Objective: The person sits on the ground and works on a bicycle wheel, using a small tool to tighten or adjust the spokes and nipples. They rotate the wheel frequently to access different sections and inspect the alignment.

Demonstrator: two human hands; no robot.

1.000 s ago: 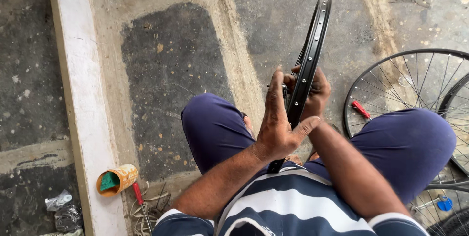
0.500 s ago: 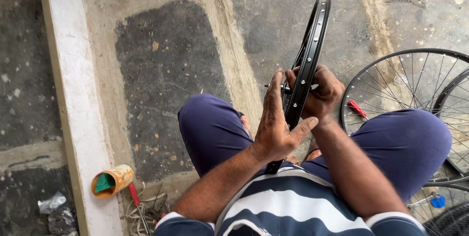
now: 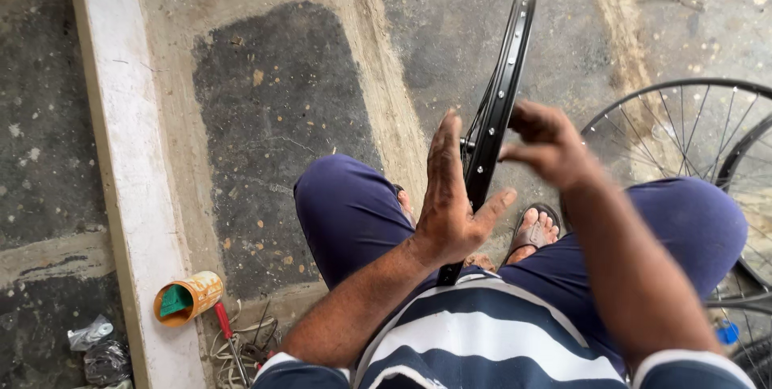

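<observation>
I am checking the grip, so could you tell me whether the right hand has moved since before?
Yes: the right hand has come off the black rim, now right of it.

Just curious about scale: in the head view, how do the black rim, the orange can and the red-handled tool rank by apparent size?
1. black rim, largest, though nearer the camera, between the hands.
2. and 3. orange can and red-handled tool: look alike, tool partly hidden, so unranked.

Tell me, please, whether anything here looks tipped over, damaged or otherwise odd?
A rusty tin lies on its side by the white kerb, open mouth showing something green inside. Beside it, wires and a red-handled tool lie in a loose tangle. The rim between the left hand and right hand looks intact.
</observation>
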